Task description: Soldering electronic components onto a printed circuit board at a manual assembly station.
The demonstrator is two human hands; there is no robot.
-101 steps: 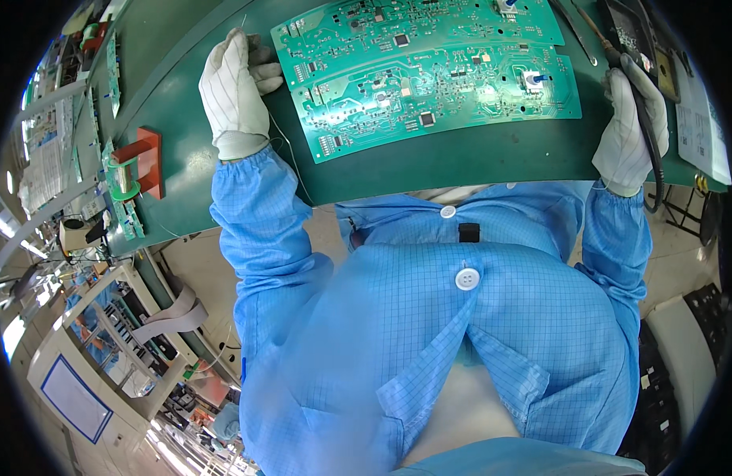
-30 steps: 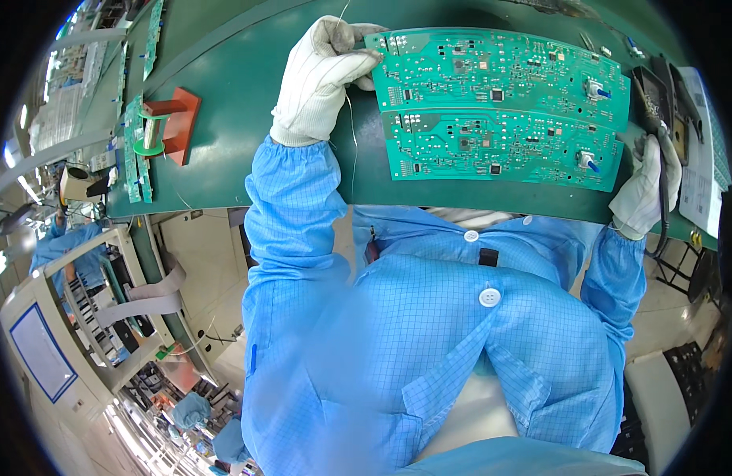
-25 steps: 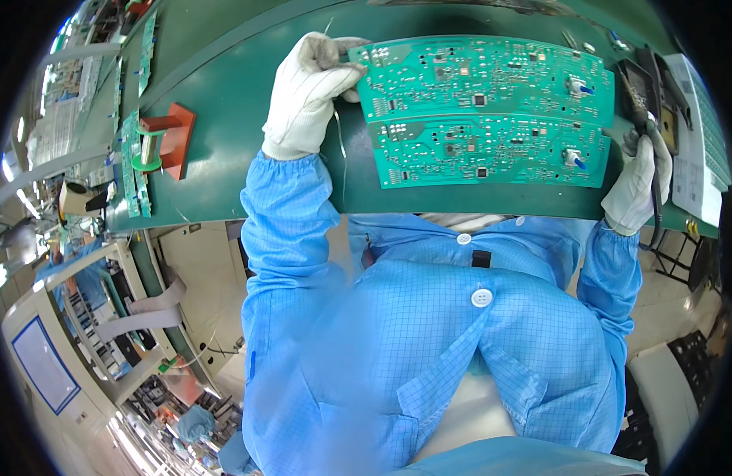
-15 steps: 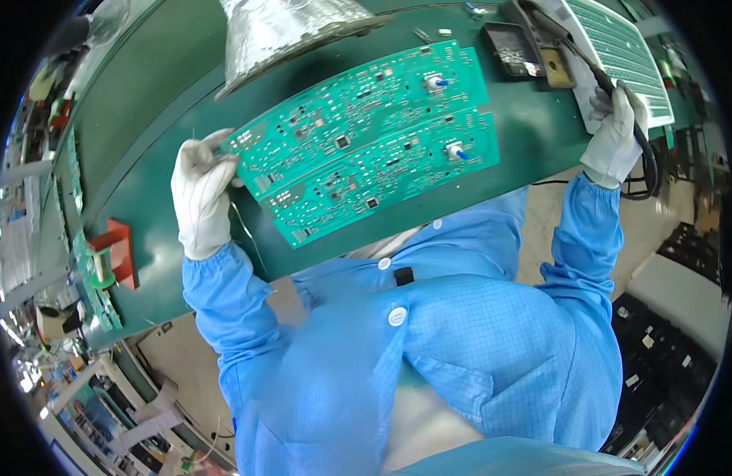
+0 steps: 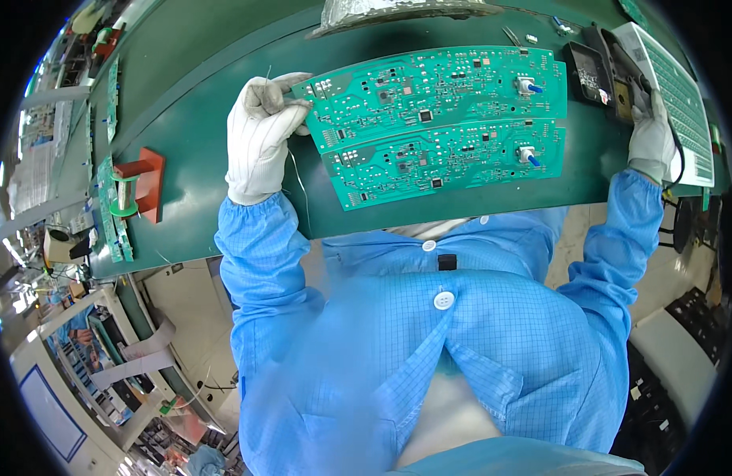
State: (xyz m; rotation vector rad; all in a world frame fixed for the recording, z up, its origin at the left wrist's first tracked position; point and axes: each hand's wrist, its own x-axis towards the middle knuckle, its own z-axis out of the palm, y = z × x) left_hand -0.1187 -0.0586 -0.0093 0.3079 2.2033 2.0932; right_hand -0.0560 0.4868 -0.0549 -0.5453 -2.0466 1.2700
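While the left hand (image 5: 267, 139) pinches the left corner of the circuit board (image 5: 429, 123), with a thin wire (image 5: 301, 186) trailing below, the right hand (image 5: 651, 139) curls around what seems to be a corded soldering iron (image 5: 680, 152), its tip hard to make out; the board lies between both hands over the green table (image 5: 195, 206), a black box (image 5: 578, 65) near its right end holds small shiny bits (image 5: 593, 89), and a white tray (image 5: 633, 46) beside the right hand holds green rows (image 5: 677, 91)

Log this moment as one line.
left hand: holding thin wire, at left edge of circuit boards | right hand: at black cable, grip unclear
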